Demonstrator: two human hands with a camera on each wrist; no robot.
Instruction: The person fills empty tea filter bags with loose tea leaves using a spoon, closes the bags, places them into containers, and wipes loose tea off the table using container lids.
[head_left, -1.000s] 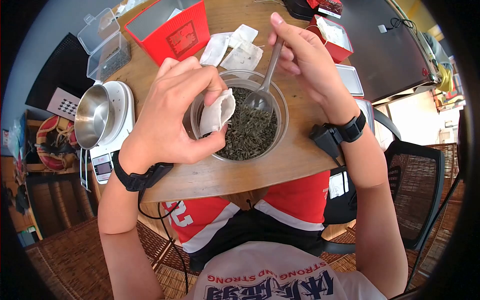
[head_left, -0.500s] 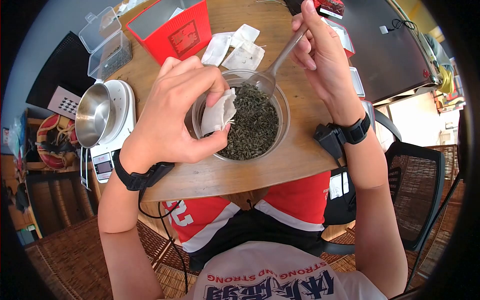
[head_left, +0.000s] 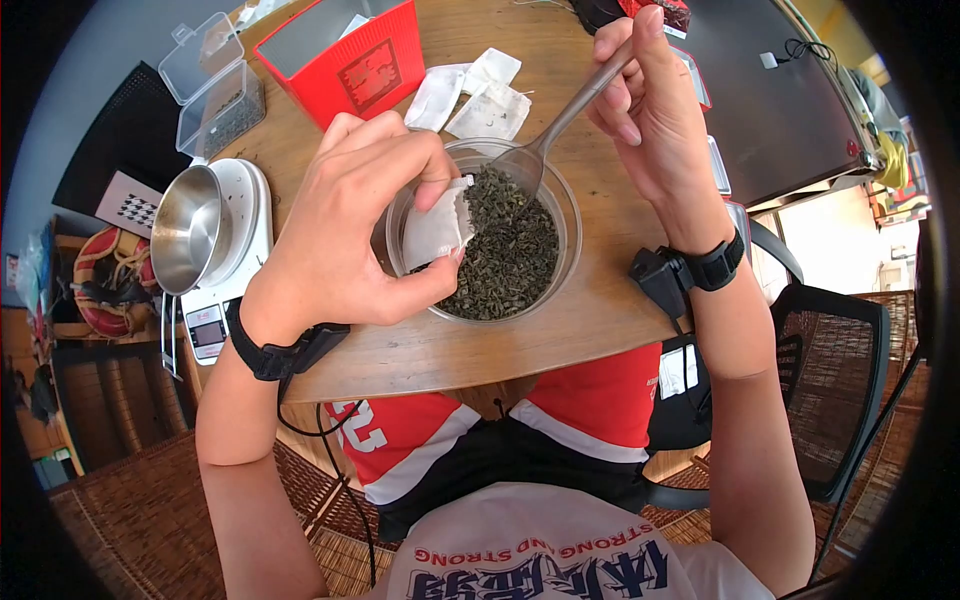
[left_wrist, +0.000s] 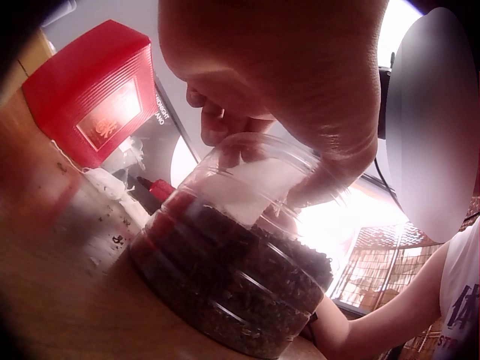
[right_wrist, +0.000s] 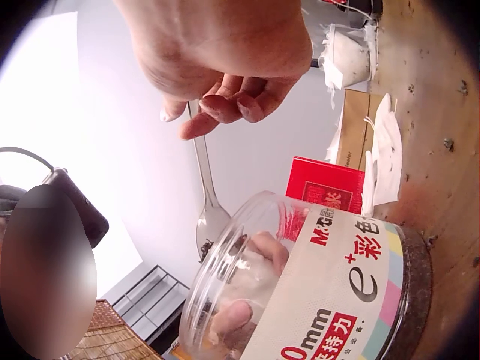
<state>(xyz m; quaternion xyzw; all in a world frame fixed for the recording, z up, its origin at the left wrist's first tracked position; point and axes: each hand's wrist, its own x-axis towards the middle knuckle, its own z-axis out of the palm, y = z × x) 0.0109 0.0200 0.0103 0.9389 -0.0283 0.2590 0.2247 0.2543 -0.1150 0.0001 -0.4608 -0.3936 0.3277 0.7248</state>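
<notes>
Spoon [head_left: 587,98] slants from the right hand [head_left: 660,125], fingers gripping its handle at upper right, bowl against the dark leaves [head_left: 512,250] near the tub's [head_left: 576,240] upper rim! Left of centre, the left hand [head_left: 350,225] pinches a white pouch [head_left: 433,232] inside the left rim, frayed edge toward the leaves. Bare table [head_left: 607,215] opens right of the tub, its near edge curving below.

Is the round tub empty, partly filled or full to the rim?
Partly filled: the left wrist view shows dark leaves in the tub, clear wall above them.
</notes>
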